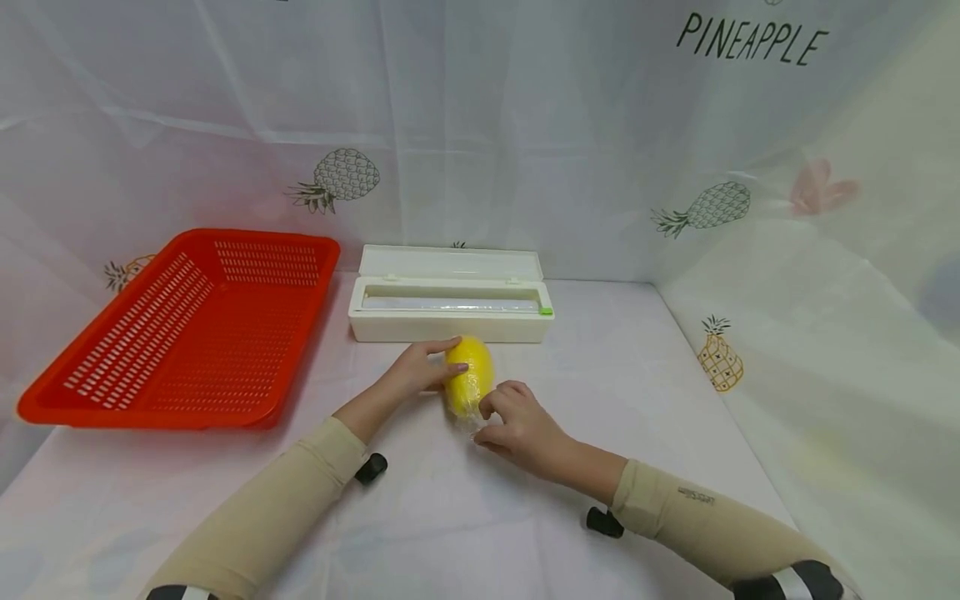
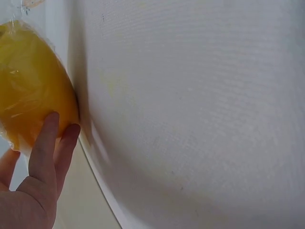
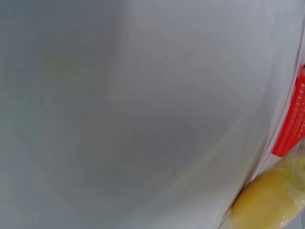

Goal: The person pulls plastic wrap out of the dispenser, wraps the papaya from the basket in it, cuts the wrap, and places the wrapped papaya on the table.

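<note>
Yellow lemon in clear film, lying on tablecloth, just in front of white dispenser box

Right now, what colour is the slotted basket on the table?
Red-orange; the basket shows best in the head view.

Staged tabletop booth (pineapple-print sheeting)

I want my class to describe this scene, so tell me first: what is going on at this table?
A person works with both bare hands on a yellow fruit wrapped in clear film, lying on the white table. The left hand rests its fingers on the fruit's far side, while the right hand pinches the loose film at its near end. Just behind stands an open white film dispenser. An orange slotted basket sits to the left, apart from the hands.
</note>
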Available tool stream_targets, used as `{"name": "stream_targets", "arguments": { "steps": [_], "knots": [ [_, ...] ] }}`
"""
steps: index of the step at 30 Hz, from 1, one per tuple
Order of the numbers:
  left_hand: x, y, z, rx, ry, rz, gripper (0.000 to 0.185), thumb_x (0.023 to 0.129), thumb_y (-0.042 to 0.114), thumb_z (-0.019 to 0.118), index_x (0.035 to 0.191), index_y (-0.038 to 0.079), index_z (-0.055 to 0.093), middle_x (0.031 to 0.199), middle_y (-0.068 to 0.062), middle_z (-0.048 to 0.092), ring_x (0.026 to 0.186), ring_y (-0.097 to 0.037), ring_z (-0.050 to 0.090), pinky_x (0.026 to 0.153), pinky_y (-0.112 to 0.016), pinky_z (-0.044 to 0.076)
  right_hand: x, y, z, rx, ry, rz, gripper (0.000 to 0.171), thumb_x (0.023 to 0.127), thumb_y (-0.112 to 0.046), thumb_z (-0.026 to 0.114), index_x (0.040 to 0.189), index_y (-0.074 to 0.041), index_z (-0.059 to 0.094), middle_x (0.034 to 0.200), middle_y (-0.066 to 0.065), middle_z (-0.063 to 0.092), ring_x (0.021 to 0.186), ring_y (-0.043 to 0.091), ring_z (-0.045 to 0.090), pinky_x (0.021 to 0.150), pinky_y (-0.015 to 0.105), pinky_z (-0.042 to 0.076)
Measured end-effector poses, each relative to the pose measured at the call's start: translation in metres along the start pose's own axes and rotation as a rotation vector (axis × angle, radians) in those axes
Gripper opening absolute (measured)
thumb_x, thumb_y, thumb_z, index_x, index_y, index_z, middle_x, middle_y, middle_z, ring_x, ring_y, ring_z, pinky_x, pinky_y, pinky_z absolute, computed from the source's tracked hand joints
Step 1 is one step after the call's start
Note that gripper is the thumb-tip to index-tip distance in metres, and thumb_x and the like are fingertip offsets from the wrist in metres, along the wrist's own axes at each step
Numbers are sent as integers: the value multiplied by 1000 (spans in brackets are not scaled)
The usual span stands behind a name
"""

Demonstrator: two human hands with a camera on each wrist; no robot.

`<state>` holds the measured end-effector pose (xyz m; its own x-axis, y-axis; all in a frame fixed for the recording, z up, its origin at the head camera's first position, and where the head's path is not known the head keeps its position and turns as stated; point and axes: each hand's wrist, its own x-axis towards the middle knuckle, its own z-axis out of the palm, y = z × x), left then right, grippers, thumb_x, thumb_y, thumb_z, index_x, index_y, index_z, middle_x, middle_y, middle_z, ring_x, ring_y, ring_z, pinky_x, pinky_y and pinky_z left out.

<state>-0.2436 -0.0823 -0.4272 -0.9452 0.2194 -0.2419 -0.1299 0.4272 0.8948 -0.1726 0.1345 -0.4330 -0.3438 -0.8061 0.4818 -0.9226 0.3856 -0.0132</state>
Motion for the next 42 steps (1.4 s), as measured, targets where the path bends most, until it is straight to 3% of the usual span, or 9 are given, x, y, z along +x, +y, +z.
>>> {"name": "stream_targets", "arguments": {
  "steps": [5, 10, 15, 21, 26, 30, 33, 36, 42],
  "knots": [
    [0, 0, 1, -27, -9, -14, 61, 86, 28, 76, 142, 22, 52, 151, -16, 38, 87, -18, 65, 76, -30, 56, -7, 1, -8, 51, -76, -37, 17, 79, -9, 81, 87, -14, 66, 102, 4, 53, 99, 21, 52, 96, 36, 43],
    [0, 1, -1, -55, -13, -33, 61, 87, 27, 75, 143, 21, 51, 151, -15, 38, 88, -19, 65, 78, -32, 56, -15, 3, -13, 122, -133, 28, 23, 84, -14, 77, 96, -15, 57, 115, 4, 51, 112, 22, 48, 98, 35, 43],
    [1, 0, -1, -46, -15, -20, 61, 87, 29, 75, 143, 21, 51, 150, -15, 39, 89, -19, 65, 78, -32, 56, -16, 5, -6, 66, -42, -7, 34, 76, -31, 85, 96, -18, 61, 100, 1, 52, 96, 18, 51, 90, 33, 45],
    [2, 0, 0, -42, -10, -26, 61, 87, 30, 75, 143, 22, 51, 150, -14, 39, 91, -20, 66, 79, -32, 56, -9, 4, -2, -44, 62, -156, 21, 72, -14, 87, 85, -16, 71, 79, -1, 52, 71, 14, 50, 87, 34, 48],
    [4, 1, 1, -56, -2, -42, 61, 87, 30, 75, 143, 22, 51, 149, -15, 41, 87, -19, 65, 77, -31, 57, -9, 2, -3, 3, 118, -206, 14, 76, -11, 84, 83, -13, 72, 80, -2, 58, 71, 15, 52, 86, 34, 48],
    [5, 1, 2, -62, 2, -47, 60, 87, 29, 75, 142, 21, 52, 148, -15, 42, 84, -19, 65, 77, -32, 57, -11, 2, -4, -4, 165, -202, 15, 79, -18, 83, 86, -14, 71, 83, -2, 61, 76, 15, 55, 86, 35, 48],
    [6, 1, 2, -63, 1, -46, 60, 87, 28, 75, 142, 21, 53, 148, -15, 41, 83, -19, 65, 77, -33, 57, -13, 3, -4, -34, 223, -148, 22, 81, -31, 81, 83, -15, 68, 81, -3, 59, 76, 16, 55, 83, 37, 47],
    [6, 1, 2, -68, -1, -44, 60, 87, 28, 75, 142, 21, 53, 149, -15, 41, 83, -20, 66, 77, -33, 57, -13, 4, -5, -27, 236, -30, 27, 84, -41, 74, 79, -15, 65, 79, -4, 57, 76, 16, 54, 81, 37, 44],
    [7, 1, 2, -65, -5, -40, 59, 87, 28, 75, 142, 22, 53, 149, -15, 40, 84, -20, 65, 77, -34, 57, -9, 1, -7, 89, 29, 321, 23, 89, -37, 67, 76, -18, 68, 73, -12, 57, 72, 11, 51, 74, 33, 41]
  ]
}}
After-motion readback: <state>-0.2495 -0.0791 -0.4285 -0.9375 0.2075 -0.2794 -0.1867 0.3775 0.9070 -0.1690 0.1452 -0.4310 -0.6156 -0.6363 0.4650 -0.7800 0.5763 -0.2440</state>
